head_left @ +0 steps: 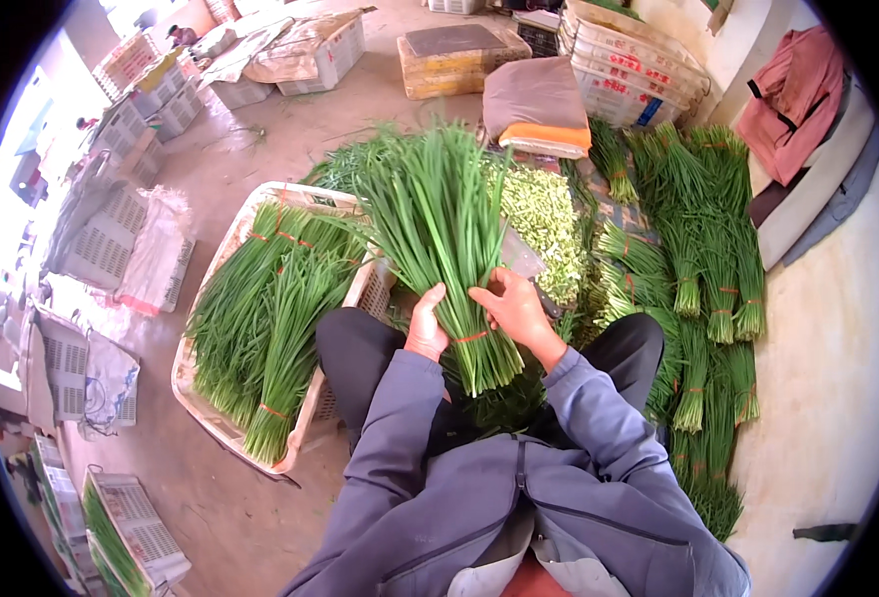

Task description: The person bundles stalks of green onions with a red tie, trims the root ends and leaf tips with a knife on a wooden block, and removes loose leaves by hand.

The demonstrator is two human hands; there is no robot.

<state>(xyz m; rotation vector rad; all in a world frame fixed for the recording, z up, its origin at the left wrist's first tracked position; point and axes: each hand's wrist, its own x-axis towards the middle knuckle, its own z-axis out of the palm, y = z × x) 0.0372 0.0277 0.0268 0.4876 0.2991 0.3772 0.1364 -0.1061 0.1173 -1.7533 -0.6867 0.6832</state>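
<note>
The bunch [449,239] stands upright over the lap, between both hands: long, flat, glossy green leaves fan out at the top and narrow to paler, bluntly cut stalk ends, with a thin red band [471,337] around the lower part. The left hand [428,323] holds its left side, thumb raised, other fingers mostly hidden; the right hand [521,310] is on its right side, fingers bent, thumb and forefinger narrowly apart. Banded bundles [305,328] lie in a slotted plastic crate [308,413] alongside.
</note>
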